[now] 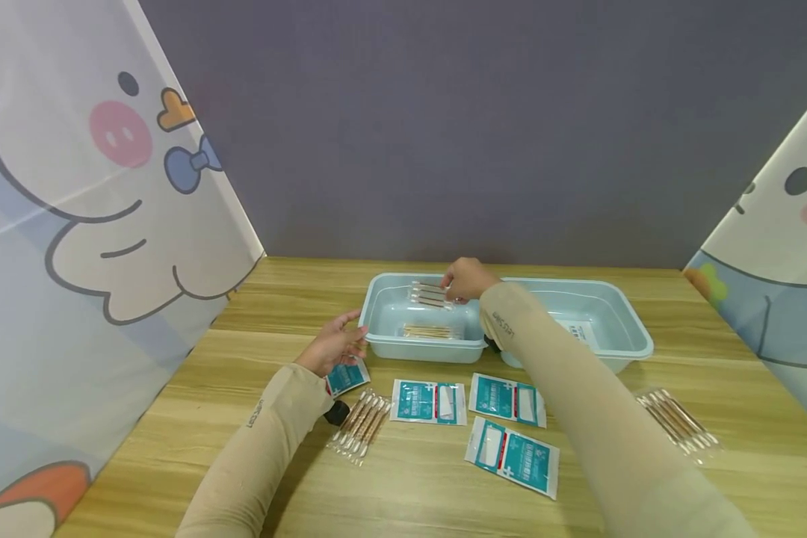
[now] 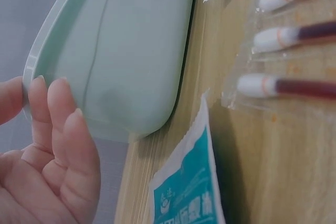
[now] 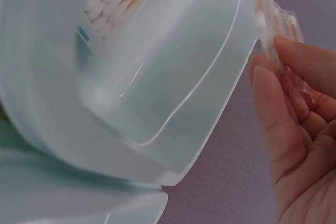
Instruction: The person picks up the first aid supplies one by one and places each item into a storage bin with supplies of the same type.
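Note:
My right hand [image 1: 467, 280] pinches a clear packet of cotton swabs with dark reddish sticks [image 1: 429, 297] over the back of the left light-blue plastic tub [image 1: 420, 350]. In the right wrist view, thumb and fingers grip one end of this packet [image 3: 278, 24]. Inside that tub lies a bundle of wooden-stick cotton swabs [image 1: 429, 331] in clear wrap. My left hand [image 1: 336, 344] holds the tub's left front rim, thumb on one side and fingertips [image 2: 62, 90] on the other. Partly beneath the left hand lies a teal-and-white packet [image 1: 347, 377].
Right of the left tub stands a second light-blue tub [image 1: 622, 329] containing a white printed packet [image 1: 580, 332]. Teal-and-white packets [image 1: 413, 401] [image 1: 507, 400] [image 1: 516, 457] lie in front. Dark-stick swab packets rest at left [image 1: 361, 426] and right [image 1: 678, 422]. A grey wall [image 1: 484, 134] stands behind the table.

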The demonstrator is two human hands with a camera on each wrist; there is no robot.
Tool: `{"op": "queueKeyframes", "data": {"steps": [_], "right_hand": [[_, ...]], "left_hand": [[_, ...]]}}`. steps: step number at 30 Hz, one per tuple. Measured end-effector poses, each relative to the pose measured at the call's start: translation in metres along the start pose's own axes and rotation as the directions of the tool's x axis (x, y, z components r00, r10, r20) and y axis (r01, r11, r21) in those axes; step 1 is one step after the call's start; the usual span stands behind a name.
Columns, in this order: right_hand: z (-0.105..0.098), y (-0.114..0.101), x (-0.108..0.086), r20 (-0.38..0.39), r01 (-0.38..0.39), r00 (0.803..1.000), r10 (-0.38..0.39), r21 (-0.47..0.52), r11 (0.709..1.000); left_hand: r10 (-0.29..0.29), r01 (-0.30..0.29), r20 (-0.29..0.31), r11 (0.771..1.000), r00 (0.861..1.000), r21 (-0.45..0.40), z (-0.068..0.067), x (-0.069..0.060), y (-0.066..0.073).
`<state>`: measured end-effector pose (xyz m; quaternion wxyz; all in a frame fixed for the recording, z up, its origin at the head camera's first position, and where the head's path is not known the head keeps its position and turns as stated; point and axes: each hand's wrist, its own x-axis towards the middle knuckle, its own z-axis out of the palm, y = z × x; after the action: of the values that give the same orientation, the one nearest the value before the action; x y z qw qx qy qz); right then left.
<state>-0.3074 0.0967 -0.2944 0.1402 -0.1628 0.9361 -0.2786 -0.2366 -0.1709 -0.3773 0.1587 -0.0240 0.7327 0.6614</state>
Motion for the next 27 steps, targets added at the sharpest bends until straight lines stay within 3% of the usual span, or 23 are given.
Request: {"op": "queueKeyframes", "data": {"steps": [27], "right_hand": [[0.011,0.001,0.011,0.072,0.014,0.997,-0.009,-0.059,0.998]], "left_hand": [[0.006,-0.006,0.003,1.0,1.0,0.001,-0.001,0.002,-0.002]]}}
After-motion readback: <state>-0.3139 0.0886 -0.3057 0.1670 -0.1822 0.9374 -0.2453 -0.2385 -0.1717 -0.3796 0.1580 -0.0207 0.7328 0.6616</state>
